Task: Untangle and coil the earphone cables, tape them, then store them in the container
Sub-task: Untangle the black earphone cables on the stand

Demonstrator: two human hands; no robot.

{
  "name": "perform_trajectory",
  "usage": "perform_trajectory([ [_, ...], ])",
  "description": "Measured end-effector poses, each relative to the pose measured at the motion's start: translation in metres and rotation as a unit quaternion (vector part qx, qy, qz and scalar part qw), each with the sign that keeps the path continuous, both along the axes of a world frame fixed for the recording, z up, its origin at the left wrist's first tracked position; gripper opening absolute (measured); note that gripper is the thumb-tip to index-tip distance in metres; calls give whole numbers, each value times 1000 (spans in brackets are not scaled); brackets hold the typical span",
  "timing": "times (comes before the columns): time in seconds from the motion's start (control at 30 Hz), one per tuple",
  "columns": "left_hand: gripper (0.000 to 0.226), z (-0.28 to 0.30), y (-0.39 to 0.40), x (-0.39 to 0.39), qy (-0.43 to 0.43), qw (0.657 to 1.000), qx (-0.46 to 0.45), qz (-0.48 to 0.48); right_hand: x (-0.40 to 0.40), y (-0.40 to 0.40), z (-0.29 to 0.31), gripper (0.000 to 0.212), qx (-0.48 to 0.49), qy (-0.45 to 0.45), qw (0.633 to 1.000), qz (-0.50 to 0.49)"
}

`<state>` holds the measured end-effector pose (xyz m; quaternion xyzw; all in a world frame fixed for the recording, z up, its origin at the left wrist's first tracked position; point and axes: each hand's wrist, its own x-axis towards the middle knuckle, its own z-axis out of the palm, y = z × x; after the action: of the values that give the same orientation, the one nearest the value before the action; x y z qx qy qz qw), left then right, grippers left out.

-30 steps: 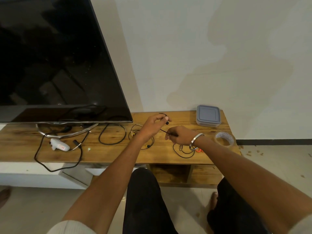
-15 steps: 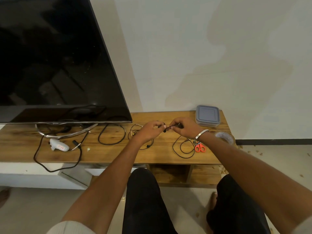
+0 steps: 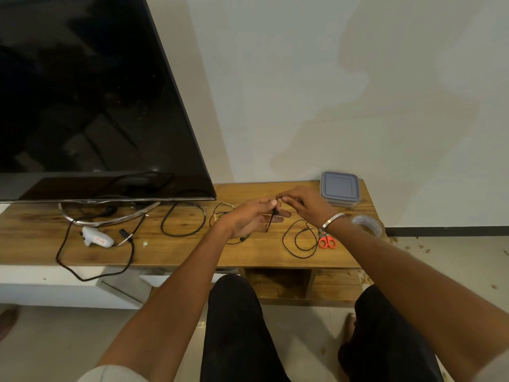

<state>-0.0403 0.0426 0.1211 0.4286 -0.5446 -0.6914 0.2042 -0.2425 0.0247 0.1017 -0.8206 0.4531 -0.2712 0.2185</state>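
- My left hand and right hand meet above the middle of the worktop, filling the air there.
- Under my right wrist a loose earphone cable loops toward the front edge, with orange scissors touching it on the right.
- The tape roll sits at the right edge; the lidded container fills the back right corner.
- Another black cable loop lies left of my left hand; the television and its stand block the back left.
- Bare wood runs along the front edge between the white plug and the loose cable.
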Motion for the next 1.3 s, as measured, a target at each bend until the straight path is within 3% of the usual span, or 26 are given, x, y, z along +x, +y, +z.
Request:
perform_trajectory([
  [0.17, 16, 10, -2, 3, 140, 989, 32, 25, -5, 3, -11, 26, 12, 1, 1000, -23],
  [0.4, 18, 13, -3, -2, 217, 973, 52, 60, 9, 15, -20, 30, 136, 10, 990, -42],
  [0.53, 21, 17, -1, -7, 220, 970, 37, 94, 21, 20, -24, 23, 181, 57, 981, -32],
  [0.67, 19, 19, -2, -9, 193, 975, 13, 114, 26, 20, -28, 27, 217, 37, 975, -21],
  [1.0, 18, -2, -2, -4, 142, 971, -9, 193, 29, 22, -20, 31, 198, 91, 975, 43],
  [1.3, 33, -9, -3, -5, 108, 969, -39, 221, 31, 22, -22, 31, 185, 99, 976, 61],
])
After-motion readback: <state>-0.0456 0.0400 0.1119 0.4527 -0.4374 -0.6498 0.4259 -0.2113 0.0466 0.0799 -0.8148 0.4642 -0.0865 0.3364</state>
